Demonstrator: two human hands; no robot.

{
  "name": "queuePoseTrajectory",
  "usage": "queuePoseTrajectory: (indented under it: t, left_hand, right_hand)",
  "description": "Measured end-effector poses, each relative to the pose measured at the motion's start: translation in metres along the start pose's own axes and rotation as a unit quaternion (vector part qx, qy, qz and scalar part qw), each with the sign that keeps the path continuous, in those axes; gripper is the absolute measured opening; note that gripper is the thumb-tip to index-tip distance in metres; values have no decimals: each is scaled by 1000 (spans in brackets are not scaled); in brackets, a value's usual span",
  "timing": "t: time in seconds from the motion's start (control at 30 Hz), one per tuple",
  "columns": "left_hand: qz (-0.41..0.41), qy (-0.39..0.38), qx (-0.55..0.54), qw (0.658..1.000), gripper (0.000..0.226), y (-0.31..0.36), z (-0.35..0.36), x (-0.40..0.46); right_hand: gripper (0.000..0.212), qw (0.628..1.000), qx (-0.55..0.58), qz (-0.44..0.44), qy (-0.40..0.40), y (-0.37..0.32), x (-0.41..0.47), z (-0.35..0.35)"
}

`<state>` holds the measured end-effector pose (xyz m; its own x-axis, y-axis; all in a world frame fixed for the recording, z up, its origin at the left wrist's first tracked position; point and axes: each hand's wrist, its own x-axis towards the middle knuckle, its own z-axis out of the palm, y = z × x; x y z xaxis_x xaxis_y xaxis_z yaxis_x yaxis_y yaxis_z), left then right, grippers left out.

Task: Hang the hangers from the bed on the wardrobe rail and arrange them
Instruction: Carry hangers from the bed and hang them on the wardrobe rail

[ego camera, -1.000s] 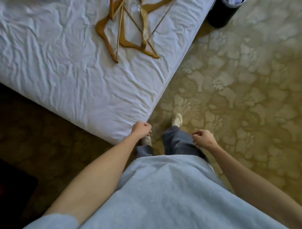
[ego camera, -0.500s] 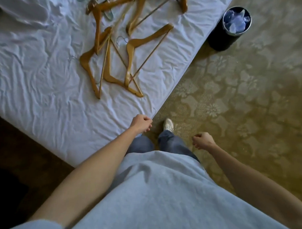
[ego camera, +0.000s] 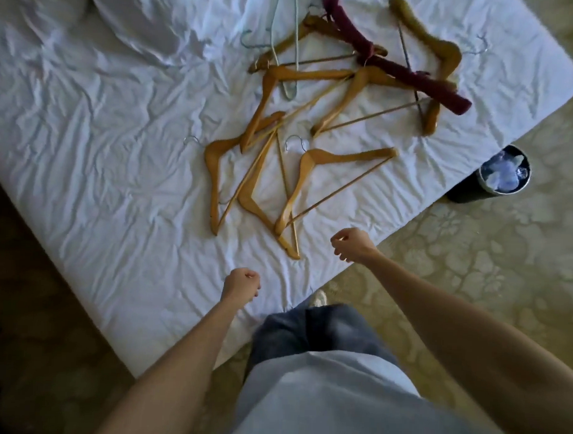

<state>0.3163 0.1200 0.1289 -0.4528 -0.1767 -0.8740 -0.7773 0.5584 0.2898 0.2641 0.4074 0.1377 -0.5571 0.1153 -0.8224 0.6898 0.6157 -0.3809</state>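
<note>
Several wooden hangers lie in a loose overlapping pile on the white bed. Behind them lie a dark red padded hanger, an olive padded hanger and a thin pale blue wire hanger. My left hand hovers over the sheet near the bed corner, fingers curled, holding nothing. Just short of the nearest wooden hanger's tip, my right hand hangs above the bed edge with loosely curled, empty fingers. No wardrobe rail is in view.
A black waste bin with crumpled plastic inside stands on the patterned carpet beside the bed's right edge. A rumpled white duvet lies at the far left of the bed. Dark floor lies left of the bed.
The view has moved forward over the bed, bringing the whole hanger pile into sight. Both hands have risen from beside my legs toward the hangers, the right one farther.
</note>
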Motion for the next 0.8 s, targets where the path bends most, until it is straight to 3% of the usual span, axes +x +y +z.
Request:
queuePoseTrajectory:
  t: [0.13, 0.23, 0.47, 0.63, 0.8]
  left_hand:
    - [-9, 34, -24, 999, 15, 51, -16, 62]
    - [11, 116, -15, 993, 19, 95, -35, 112]
    - [-13, 303, -15, 953, 46, 153, -87, 253]
    - [-11, 312, 29, 950, 58, 151, -100, 307]
    - [-58, 282, 117, 950, 58, 127, -120, 290]
  right_hand:
    - [20, 999, -15, -24, 21, -53, 72, -18]
    - [25, 993, -84, -43, 76, -82, 133, -33]
    - [56, 933, -301, -128, 149, -92, 248, -45]
    - [61, 927, -277, -143, 207, -80, 280, -32]
    - [55, 936, -280, -141, 159, -86, 278, -43]
